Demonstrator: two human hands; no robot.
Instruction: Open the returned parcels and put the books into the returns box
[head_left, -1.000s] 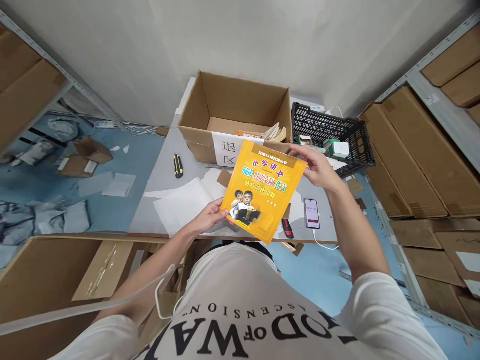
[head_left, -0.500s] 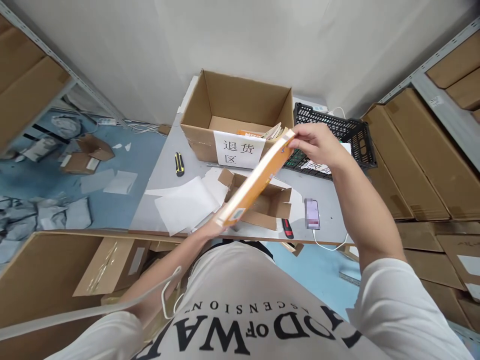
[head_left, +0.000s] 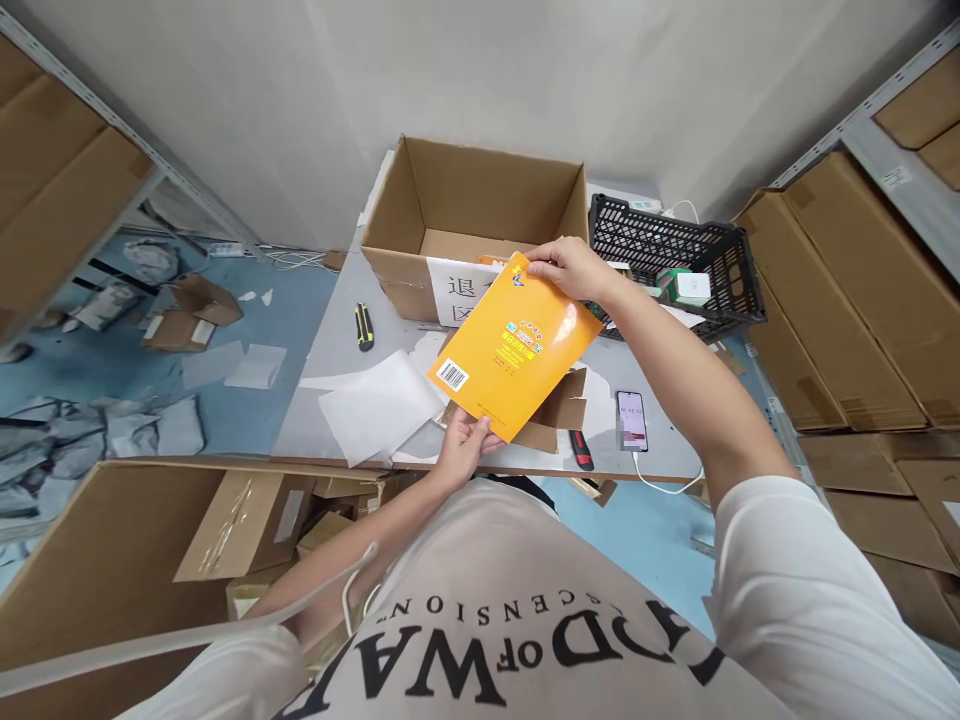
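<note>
The carton (head_left: 491,185) stands behind the book (head_left: 517,345), left of the crate (head_left: 660,240).

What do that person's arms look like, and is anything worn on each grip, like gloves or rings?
The left arm and right arm come out of short white sleeves and are bare below them. The left grip and right grip have no gloves, and no rings or watch show. A pale strap crosses the left arm.
</note>
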